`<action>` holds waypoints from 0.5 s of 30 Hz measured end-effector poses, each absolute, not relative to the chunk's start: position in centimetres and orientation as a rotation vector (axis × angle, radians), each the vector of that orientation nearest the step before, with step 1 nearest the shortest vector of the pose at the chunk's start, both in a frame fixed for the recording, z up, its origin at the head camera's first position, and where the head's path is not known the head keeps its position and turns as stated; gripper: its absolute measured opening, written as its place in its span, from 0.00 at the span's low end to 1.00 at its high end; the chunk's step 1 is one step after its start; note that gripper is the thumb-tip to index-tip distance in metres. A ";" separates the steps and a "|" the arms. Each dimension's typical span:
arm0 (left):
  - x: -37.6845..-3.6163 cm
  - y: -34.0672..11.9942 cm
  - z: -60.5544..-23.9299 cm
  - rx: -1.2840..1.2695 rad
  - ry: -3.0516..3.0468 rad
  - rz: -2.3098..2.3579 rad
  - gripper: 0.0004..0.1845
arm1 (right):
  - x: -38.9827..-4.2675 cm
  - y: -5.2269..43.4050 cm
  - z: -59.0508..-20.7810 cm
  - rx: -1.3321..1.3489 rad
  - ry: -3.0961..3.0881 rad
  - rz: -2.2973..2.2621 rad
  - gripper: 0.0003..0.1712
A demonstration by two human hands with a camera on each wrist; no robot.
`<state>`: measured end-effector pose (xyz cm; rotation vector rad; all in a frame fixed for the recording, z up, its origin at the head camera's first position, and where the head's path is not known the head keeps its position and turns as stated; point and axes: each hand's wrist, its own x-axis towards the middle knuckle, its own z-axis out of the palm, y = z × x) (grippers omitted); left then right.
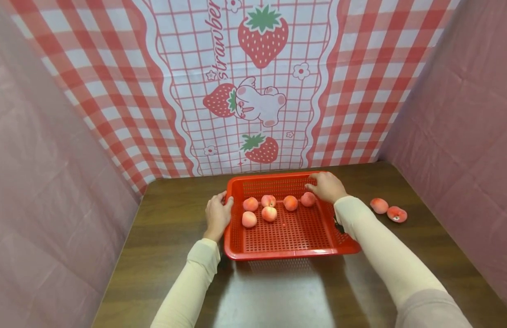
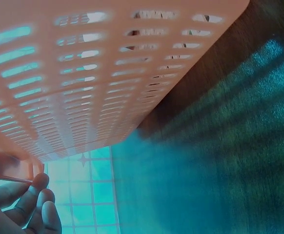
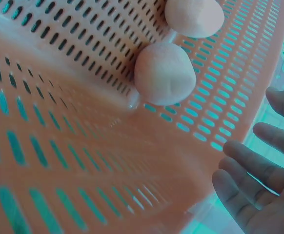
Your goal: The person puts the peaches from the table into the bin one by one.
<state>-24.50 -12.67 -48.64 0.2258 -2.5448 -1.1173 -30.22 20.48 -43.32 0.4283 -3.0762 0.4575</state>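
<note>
Both hands work the red basket (image 1: 286, 232): left hand (image 1: 217, 216) grips its left rim, right hand (image 1: 328, 187) rests relaxed by the far rim. Six peaches (image 1: 269, 213) lie inside; two more (image 1: 387, 209) sit right of it.

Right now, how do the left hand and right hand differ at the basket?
The left hand grips the red basket's left rim, thumb over the edge; the right hand rests fingers spread at the far right corner, beside a peach. The left hand sits nearer the person, the right hand farther back. Both touch the basket.
</note>
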 end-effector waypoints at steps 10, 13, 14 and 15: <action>-24.6 -12.7 -48.7 0.232 -2.540 -1.124 0.18 | -30.4 21.4 -42.2 0.372 -3.087 0.486 0.26; -24.6 -12.7 -48.7 0.228 -2.547 -1.123 0.18 | -30.4 21.8 -42.0 0.363 -3.091 0.469 0.27; -24.6 -12.7 -48.7 0.228 -2.548 -1.123 0.18 | -30.4 22.0 -41.9 0.354 -3.092 0.469 0.27; -24.6 -12.7 -48.7 0.228 -2.549 -1.122 0.18 | -30.5 22.1 -41.9 0.353 -3.093 0.463 0.27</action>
